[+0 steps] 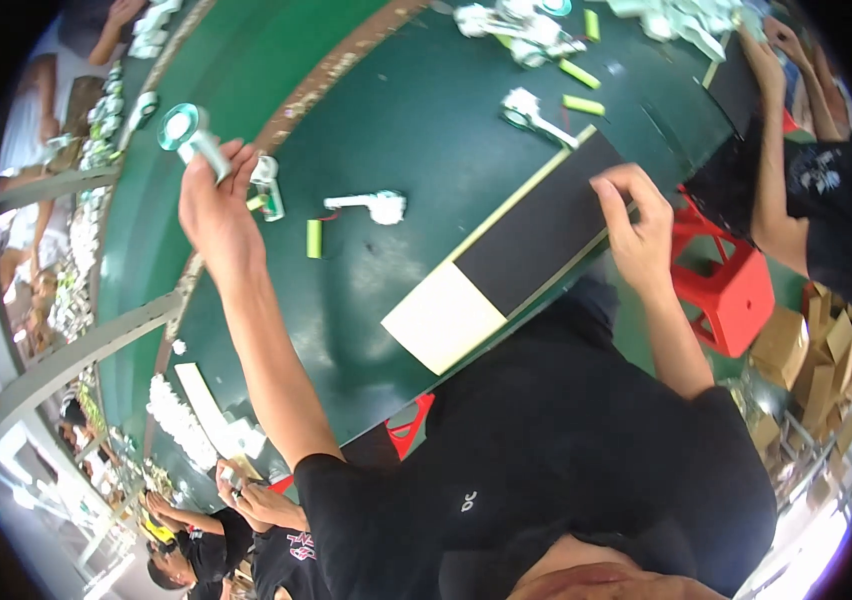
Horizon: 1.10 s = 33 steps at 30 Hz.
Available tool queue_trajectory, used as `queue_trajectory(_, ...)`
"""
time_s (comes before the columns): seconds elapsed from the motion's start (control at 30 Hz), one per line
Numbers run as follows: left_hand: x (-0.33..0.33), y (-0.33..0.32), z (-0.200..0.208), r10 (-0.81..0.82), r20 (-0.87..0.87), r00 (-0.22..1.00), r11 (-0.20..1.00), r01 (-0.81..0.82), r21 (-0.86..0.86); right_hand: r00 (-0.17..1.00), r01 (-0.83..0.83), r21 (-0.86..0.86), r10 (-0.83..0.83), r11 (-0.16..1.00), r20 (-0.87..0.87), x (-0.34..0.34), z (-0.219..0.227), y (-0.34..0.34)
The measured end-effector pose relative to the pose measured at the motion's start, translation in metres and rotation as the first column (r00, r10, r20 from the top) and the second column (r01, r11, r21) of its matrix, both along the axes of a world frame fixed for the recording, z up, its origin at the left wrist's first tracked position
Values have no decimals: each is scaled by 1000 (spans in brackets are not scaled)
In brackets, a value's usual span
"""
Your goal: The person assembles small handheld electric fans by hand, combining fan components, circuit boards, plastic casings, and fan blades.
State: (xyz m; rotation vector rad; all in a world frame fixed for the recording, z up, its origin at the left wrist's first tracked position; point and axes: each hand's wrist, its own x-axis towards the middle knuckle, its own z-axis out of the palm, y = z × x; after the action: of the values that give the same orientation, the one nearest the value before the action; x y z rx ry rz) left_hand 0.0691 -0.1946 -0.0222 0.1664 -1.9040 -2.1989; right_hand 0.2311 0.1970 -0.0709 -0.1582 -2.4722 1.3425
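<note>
My left hand (221,215) is raised at the left, over the belt beyond the table edge. Its fingers close on the handle of a small white and teal handheld fan (182,125), round head pointing up. My right hand (638,225) hovers at the right edge of a black mat (546,225), thumb and forefinger pinched together. Whether anything sits between them is hidden. A pale yellow-white sheet (444,318) covers the mat's near end. Close to my left hand lie a white and green fan part (267,187) and an open white handle piece (371,206) wired to a yellow-green battery (315,239).
Another white fan piece (536,115) and several yellow-green batteries (583,105) lie beyond the mat. White parts are heaped (516,30) at the far side. A red stool (731,295) and cardboard boxes (781,345) stand right. Co-workers sit at both sides; a metal rail (86,350) crosses left.
</note>
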Motion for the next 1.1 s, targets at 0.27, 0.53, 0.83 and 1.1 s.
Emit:
queue_trajectory(0.27, -190, -89, -59, 416, 6, 909, 240, -104, -965, 999, -38, 33, 39, 999, -21, -17, 9, 3)
queue_trajectory(0.53, -275, -137, -101, 394, 9, 919, -183, 89, -979, 894, -373, 561, 448, 739, 5, -63, 37, 0)
queue_trajectory(0.83, -247, 113, -46, -340, -407, 848, 213, -352, -911, 777, -455, 874, 557, 172, 295, -126, 22, 8)
queue_trajectory(1.1, -152, 384, -25, -807, -90, 583, 191, 113, -975, 819, -355, 891, 554, 283, 151, -120, 44, 46)
